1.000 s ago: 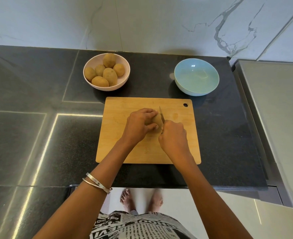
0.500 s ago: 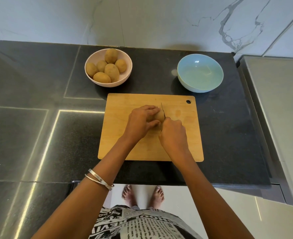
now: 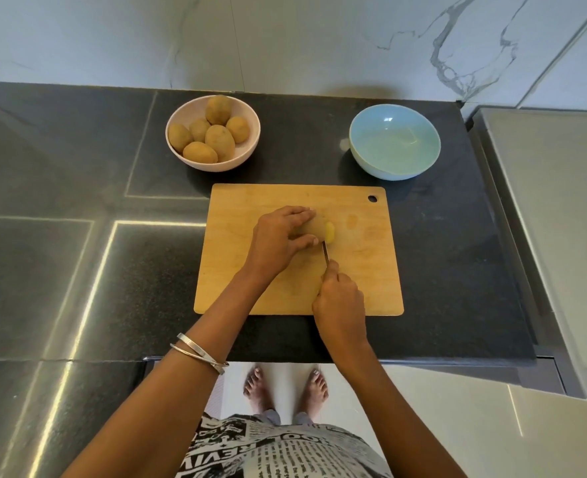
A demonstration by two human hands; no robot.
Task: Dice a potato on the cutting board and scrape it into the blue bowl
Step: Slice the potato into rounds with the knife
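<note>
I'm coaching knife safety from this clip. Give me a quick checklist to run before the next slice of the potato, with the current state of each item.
1. Potato steadied: ok, the left hand holds it on the cutting board.
2. Knife under control: ok, the right hand has its grip on the handle.
3. Left fingertips clear of the blade: cannot tell, the thumb lies close beside it.
4. First cut made: ok, a yellow cut end shows at the potato's right.
5. Blue bowl ready: ok, empty, beyond the board's right corner.
6. Board stable on the counter: cannot tell.
</note>
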